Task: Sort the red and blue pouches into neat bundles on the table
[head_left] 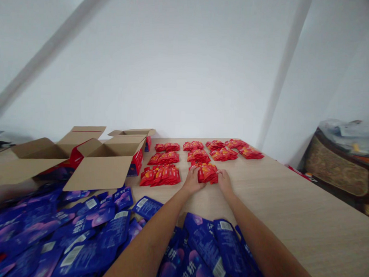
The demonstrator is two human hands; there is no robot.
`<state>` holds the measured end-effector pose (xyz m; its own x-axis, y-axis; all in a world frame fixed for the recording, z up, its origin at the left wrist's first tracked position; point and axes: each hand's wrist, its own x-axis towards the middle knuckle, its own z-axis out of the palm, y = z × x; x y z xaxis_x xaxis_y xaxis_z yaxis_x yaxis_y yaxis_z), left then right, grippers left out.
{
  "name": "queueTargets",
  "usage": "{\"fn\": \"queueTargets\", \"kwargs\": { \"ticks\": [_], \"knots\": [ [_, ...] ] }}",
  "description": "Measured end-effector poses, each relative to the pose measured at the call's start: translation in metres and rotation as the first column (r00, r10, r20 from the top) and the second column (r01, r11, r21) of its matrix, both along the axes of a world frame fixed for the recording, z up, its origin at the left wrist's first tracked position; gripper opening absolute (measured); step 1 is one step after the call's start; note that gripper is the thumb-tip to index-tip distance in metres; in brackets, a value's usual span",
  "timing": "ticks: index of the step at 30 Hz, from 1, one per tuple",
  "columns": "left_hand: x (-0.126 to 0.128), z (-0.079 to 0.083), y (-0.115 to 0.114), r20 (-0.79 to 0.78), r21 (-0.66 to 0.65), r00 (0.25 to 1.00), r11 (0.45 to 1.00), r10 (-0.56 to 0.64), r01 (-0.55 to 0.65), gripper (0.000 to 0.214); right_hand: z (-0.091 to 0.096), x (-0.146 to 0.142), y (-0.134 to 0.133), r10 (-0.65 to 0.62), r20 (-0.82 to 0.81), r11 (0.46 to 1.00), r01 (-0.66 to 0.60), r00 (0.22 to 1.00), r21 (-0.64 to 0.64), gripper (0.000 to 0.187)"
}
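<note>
A stack of small red pouches (pixel 208 172) lies on the table between my two hands. My left hand (pixel 193 182) presses on its left side with the fingers curled round the edge. On the opposite side, the fingers of my right hand (pixel 224 181) close against the stack's right edge. Similar red pouch stacks stand in rows around it, such as the one to the left (pixel 160 175) and the one just behind (pixel 199 156). Under my forearms lies a heap of blue pouches (pixel 199 248) with white print and barcodes.
Open cardboard boxes (pixel 98 170) with raised flaps stand at the left, beside a large spread of blue pouches (pixel 87 236). A blurred arm (pixel 10 193), seemingly another person's, reaches in at the left edge. A white wall (pixel 205 74) rises behind the table; patterned furniture (pixel 337 168) stands right.
</note>
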<state>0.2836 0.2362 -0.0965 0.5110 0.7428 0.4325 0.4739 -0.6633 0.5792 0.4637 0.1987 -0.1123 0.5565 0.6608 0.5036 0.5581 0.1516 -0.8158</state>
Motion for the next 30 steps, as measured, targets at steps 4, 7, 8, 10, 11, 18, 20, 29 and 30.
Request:
{"fn": "queueTargets", "kwargs": {
  "ticks": [4, 7, 8, 10, 11, 18, 20, 29, 30],
  "knots": [
    [-0.0006, 0.0017, -0.0012, -0.016, 0.014, 1.000, 1.000, -0.010, 0.010, 0.080, -0.0047, 0.0012, -0.0017, 0.024, -0.078, 1.000, -0.024, 0.997, 0.007, 0.026],
    [-0.0003, 0.0016, -0.0014, -0.025, -0.002, 1.000, 1.000, 0.004, -0.004, 0.080, -0.0053, 0.0011, -0.0026, 0.062, -0.100, 0.998, -0.062, 0.993, 0.005, 0.036],
    [-0.0002, 0.0014, -0.0014, -0.024, -0.008, 1.000, 1.000, 0.008, -0.008, 0.080, -0.0049, 0.0009, -0.0028, 0.071, -0.102, 0.997, -0.072, 0.992, 0.003, 0.038],
    [0.0000, 0.0010, -0.0014, -0.020, -0.016, 1.000, 1.000, 0.011, -0.011, 0.080, -0.0034, 0.0007, -0.0032, 0.084, -0.099, 0.996, -0.084, 0.992, 0.000, 0.041],
    [0.0000, 0.0009, -0.0014, -0.018, -0.019, 1.000, 1.000, 0.011, -0.011, 0.080, -0.0027, 0.0007, -0.0034, 0.085, -0.095, 0.996, -0.086, 0.992, -0.002, 0.042],
    [-0.0007, 0.0040, -0.0040, 0.003, -0.057, 1.000, 0.998, 0.011, -0.011, 0.079, -0.0014, 0.0015, -0.0053, 0.077, -0.053, 0.997, -0.078, 0.996, -0.013, 0.041],
    [-0.0007, 0.0048, -0.0048, 0.010, -0.065, 1.000, 0.998, 0.009, -0.008, 0.078, -0.0014, 0.0015, -0.0050, 0.079, -0.045, 0.997, -0.080, 0.996, -0.010, 0.041],
    [-0.0009, 0.0037, -0.0026, 0.043, -0.079, 0.998, 0.996, 0.042, -0.039, 0.087, 0.0033, 0.0016, -0.0032, 0.057, -0.067, 0.998, -0.056, 0.996, 0.017, 0.037],
    [-0.0009, 0.0036, -0.0020, 0.046, -0.090, 0.998, 0.995, 0.047, -0.043, 0.088, 0.0031, 0.0018, -0.0032, 0.056, -0.071, 0.998, -0.054, 0.996, 0.019, 0.037]
  ]
}}
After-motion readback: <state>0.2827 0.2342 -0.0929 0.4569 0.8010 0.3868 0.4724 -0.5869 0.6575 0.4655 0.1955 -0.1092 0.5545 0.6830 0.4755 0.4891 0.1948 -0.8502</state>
